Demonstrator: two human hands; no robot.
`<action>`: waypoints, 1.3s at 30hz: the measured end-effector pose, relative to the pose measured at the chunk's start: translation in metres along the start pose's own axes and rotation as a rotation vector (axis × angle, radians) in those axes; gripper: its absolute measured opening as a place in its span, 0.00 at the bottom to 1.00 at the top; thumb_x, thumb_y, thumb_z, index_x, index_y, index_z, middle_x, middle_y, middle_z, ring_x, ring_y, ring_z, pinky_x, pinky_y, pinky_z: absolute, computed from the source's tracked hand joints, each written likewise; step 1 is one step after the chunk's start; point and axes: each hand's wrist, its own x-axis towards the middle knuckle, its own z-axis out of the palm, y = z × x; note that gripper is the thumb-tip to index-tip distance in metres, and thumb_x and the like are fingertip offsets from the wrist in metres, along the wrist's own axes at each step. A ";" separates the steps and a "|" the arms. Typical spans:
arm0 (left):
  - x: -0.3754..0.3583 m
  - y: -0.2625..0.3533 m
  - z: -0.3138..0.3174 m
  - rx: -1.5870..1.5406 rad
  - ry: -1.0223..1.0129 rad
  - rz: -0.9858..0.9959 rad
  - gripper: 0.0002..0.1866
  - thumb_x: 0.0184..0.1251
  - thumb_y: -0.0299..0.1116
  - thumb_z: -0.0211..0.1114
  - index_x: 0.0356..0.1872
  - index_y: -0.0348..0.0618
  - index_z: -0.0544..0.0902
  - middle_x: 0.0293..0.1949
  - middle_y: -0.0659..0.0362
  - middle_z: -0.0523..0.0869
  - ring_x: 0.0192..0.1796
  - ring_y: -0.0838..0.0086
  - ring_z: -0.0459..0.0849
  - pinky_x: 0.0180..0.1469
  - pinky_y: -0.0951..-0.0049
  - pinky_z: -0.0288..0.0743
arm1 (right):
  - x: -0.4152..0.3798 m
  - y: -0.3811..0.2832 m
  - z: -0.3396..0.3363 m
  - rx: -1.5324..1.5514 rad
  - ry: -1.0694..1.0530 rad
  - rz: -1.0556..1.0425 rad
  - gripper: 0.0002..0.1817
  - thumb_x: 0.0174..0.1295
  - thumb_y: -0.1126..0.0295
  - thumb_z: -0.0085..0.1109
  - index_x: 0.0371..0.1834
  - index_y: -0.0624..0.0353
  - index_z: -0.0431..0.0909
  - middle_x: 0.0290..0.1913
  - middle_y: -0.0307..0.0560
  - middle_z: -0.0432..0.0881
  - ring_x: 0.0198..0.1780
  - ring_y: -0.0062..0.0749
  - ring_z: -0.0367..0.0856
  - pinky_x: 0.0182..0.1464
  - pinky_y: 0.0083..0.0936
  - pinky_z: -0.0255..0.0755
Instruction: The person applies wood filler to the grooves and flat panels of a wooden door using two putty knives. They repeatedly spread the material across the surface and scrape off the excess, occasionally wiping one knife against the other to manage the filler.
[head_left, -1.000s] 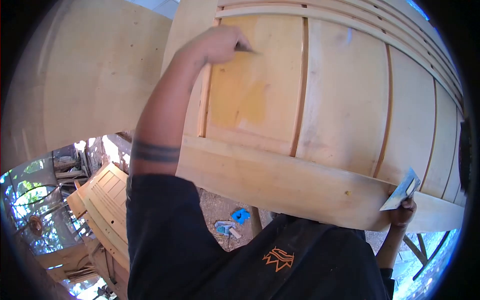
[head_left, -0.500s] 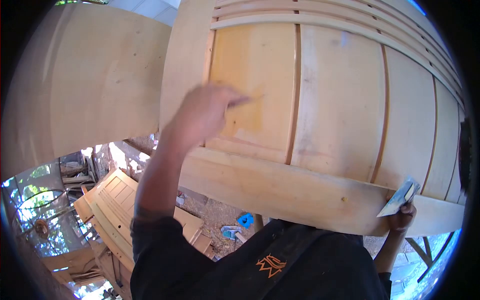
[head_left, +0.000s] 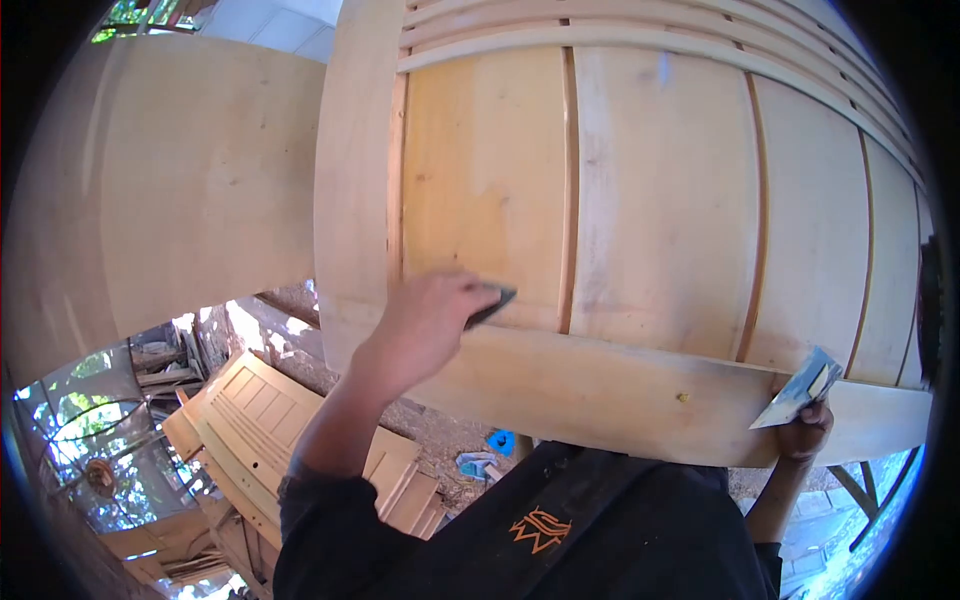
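Observation:
My left hand [head_left: 425, 318] is closed round a small dark flat piece [head_left: 490, 305], held low over the leftmost panel [head_left: 480, 160] of a large wooden piece with grooves between its panels. Yellowish filler or stain covers part of that panel's surface. At the lower right my right hand [head_left: 805, 430] grips a thin bluish-white plate [head_left: 797, 390] smeared with something pale, beside the near rail [head_left: 560, 385] of the wooden piece.
Another broad wooden board [head_left: 200, 190] lies at the left. Below it on the ground rest stacked panelled wooden parts [head_left: 262, 405], with scrap timber farther left. A bright blue object [head_left: 501, 442] and a crumpled pale item [head_left: 478, 465] lie on the ground near my body.
My left hand has moved down along the panel toward the near rail, still with the dark piece. The view has shifted slightly; my right hand holds the plate much as before.

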 end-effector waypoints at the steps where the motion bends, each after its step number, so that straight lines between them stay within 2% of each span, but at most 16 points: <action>1: 0.001 -0.002 -0.006 -0.031 -0.061 -0.006 0.24 0.46 0.13 0.52 0.44 0.48 0.83 0.42 0.54 0.83 0.49 0.58 0.79 0.49 0.62 0.73 | 0.003 -0.001 0.001 -0.004 -0.012 0.008 0.38 0.28 0.77 0.49 0.55 0.65 0.69 0.43 0.57 0.80 0.44 0.57 0.79 0.56 0.52 0.70; 3: -0.001 -0.012 -0.023 -0.095 -0.171 -0.022 0.24 0.47 0.13 0.51 0.45 0.47 0.83 0.44 0.53 0.84 0.49 0.58 0.80 0.51 0.64 0.74 | 0.006 -0.001 0.013 0.005 -0.042 0.017 0.38 0.28 0.77 0.50 0.55 0.65 0.69 0.43 0.57 0.80 0.44 0.58 0.78 0.56 0.52 0.70; 5: 0.024 -0.046 -0.044 -0.072 0.066 -0.009 0.24 0.50 0.12 0.49 0.47 0.44 0.82 0.47 0.51 0.83 0.50 0.62 0.81 0.53 0.69 0.73 | 0.006 0.000 0.014 0.023 -0.074 0.019 0.36 0.29 0.77 0.50 0.54 0.66 0.70 0.43 0.57 0.80 0.45 0.60 0.78 0.56 0.52 0.70; 7: 0.066 -0.071 -0.081 -0.137 0.347 -0.032 0.24 0.53 0.12 0.48 0.48 0.42 0.81 0.46 0.49 0.83 0.49 0.67 0.82 0.52 0.72 0.73 | 0.007 0.001 0.005 -0.016 -0.075 0.038 0.37 0.29 0.77 0.50 0.54 0.66 0.69 0.43 0.58 0.80 0.45 0.60 0.78 0.54 0.53 0.71; 8: 0.090 -0.092 -0.094 -0.117 0.364 -0.021 0.22 0.53 0.14 0.51 0.48 0.44 0.81 0.45 0.50 0.83 0.46 0.62 0.82 0.48 0.69 0.73 | 0.008 -0.002 0.004 -0.039 -0.079 0.046 0.37 0.29 0.77 0.50 0.54 0.66 0.69 0.43 0.58 0.80 0.45 0.61 0.78 0.54 0.53 0.72; 9: 0.112 -0.111 -0.106 -0.097 0.382 -0.010 0.20 0.54 0.17 0.53 0.47 0.46 0.82 0.44 0.51 0.83 0.43 0.58 0.82 0.45 0.66 0.74 | 0.004 0.002 0.017 -0.020 0.025 -0.006 0.35 0.30 0.75 0.50 0.52 0.65 0.71 0.39 0.64 0.79 0.41 0.59 0.78 0.48 0.42 0.75; 12: 0.158 -0.125 -0.124 -0.056 0.206 0.009 0.21 0.51 0.16 0.52 0.45 0.45 0.83 0.41 0.51 0.84 0.41 0.59 0.82 0.44 0.67 0.74 | 0.006 0.002 0.029 -0.053 -0.057 0.016 0.35 0.30 0.75 0.50 0.53 0.65 0.71 0.38 0.64 0.80 0.41 0.59 0.78 0.49 0.42 0.74; 14: 0.179 -0.133 -0.121 0.077 0.158 -0.001 0.21 0.50 0.15 0.52 0.44 0.42 0.83 0.38 0.50 0.85 0.40 0.61 0.83 0.45 0.69 0.74 | 0.005 0.000 0.034 -0.062 -0.048 0.003 0.36 0.30 0.76 0.50 0.54 0.65 0.69 0.39 0.62 0.80 0.41 0.61 0.78 0.50 0.48 0.73; 16: 0.191 -0.142 -0.121 0.110 0.202 0.057 0.20 0.49 0.15 0.53 0.43 0.43 0.83 0.37 0.50 0.85 0.39 0.59 0.82 0.44 0.68 0.74 | 0.005 0.001 0.024 -0.045 -0.053 -0.014 0.39 0.29 0.77 0.50 0.56 0.65 0.66 0.42 0.61 0.80 0.42 0.65 0.79 0.51 0.56 0.73; 19: 0.201 -0.152 -0.115 0.120 0.219 0.089 0.19 0.49 0.15 0.53 0.42 0.42 0.84 0.35 0.50 0.85 0.39 0.58 0.82 0.43 0.67 0.74 | 0.005 -0.002 0.014 -0.057 -0.059 0.002 0.39 0.29 0.77 0.50 0.56 0.65 0.66 0.41 0.64 0.80 0.41 0.66 0.79 0.51 0.55 0.73; 23: 0.183 -0.139 -0.111 0.038 0.103 0.001 0.20 0.48 0.15 0.53 0.41 0.43 0.84 0.36 0.50 0.85 0.40 0.60 0.82 0.44 0.67 0.74 | 0.006 -0.003 0.009 -0.042 -0.064 0.022 0.39 0.29 0.77 0.50 0.57 0.65 0.66 0.41 0.67 0.80 0.42 0.66 0.79 0.51 0.53 0.73; 26: 0.148 -0.134 -0.096 0.028 0.011 0.019 0.21 0.48 0.15 0.53 0.42 0.44 0.84 0.37 0.51 0.85 0.40 0.63 0.82 0.44 0.67 0.74 | 0.005 -0.001 0.022 -0.026 -0.079 0.019 0.38 0.30 0.77 0.50 0.57 0.65 0.66 0.40 0.68 0.79 0.43 0.66 0.78 0.50 0.51 0.75; 29: 0.118 -0.121 -0.093 0.009 -0.023 -0.079 0.20 0.49 0.16 0.53 0.42 0.43 0.84 0.37 0.51 0.85 0.39 0.63 0.82 0.44 0.67 0.74 | 0.009 0.000 0.026 -0.019 -0.116 0.026 0.38 0.30 0.77 0.50 0.57 0.65 0.66 0.40 0.69 0.78 0.43 0.65 0.78 0.49 0.50 0.76; 32: 0.140 -0.140 -0.106 0.001 0.248 0.093 0.20 0.49 0.15 0.52 0.42 0.42 0.84 0.37 0.50 0.85 0.39 0.61 0.82 0.43 0.67 0.74 | 0.004 0.000 0.026 -0.045 -0.096 0.028 0.39 0.29 0.76 0.50 0.57 0.65 0.66 0.39 0.68 0.78 0.43 0.64 0.78 0.48 0.50 0.76; 35: 0.173 -0.143 -0.124 0.030 0.198 -0.029 0.20 0.48 0.14 0.52 0.41 0.42 0.84 0.36 0.49 0.85 0.40 0.59 0.81 0.42 0.67 0.73 | 0.006 0.000 0.024 -0.081 -0.072 0.015 0.39 0.29 0.75 0.50 0.57 0.64 0.66 0.40 0.66 0.79 0.43 0.64 0.78 0.49 0.50 0.76; 39: 0.196 -0.135 -0.130 0.087 0.218 -0.025 0.20 0.47 0.14 0.52 0.40 0.42 0.84 0.36 0.50 0.85 0.39 0.60 0.81 0.41 0.66 0.72 | 0.005 0.000 0.027 -0.098 -0.030 0.024 0.39 0.28 0.75 0.51 0.56 0.63 0.66 0.40 0.67 0.79 0.43 0.64 0.78 0.50 0.51 0.74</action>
